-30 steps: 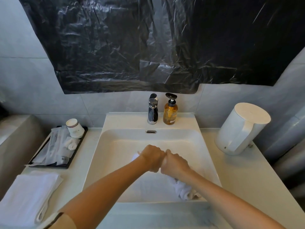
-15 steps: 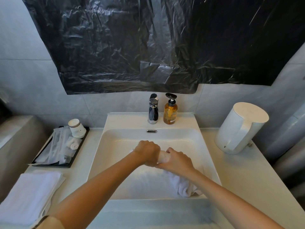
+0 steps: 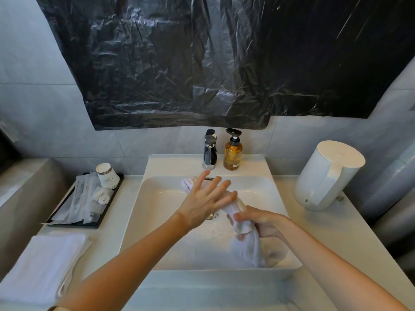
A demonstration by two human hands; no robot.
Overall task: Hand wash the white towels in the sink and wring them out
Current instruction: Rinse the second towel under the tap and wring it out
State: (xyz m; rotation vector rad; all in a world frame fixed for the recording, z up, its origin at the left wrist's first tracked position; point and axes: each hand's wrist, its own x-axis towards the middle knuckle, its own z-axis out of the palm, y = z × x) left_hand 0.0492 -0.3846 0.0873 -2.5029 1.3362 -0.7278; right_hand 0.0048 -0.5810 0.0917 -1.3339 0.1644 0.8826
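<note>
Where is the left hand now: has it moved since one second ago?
Yes. The left hand has opened its grip and stretched farther toward the faucet.

The tap and soap bottle stand side by side behind the sink. A tray lies left of it with a folded towel nearer; a kettle stands to the right.

Glossy white sink, chrome faucet, crinkled black plastic sheet
</note>
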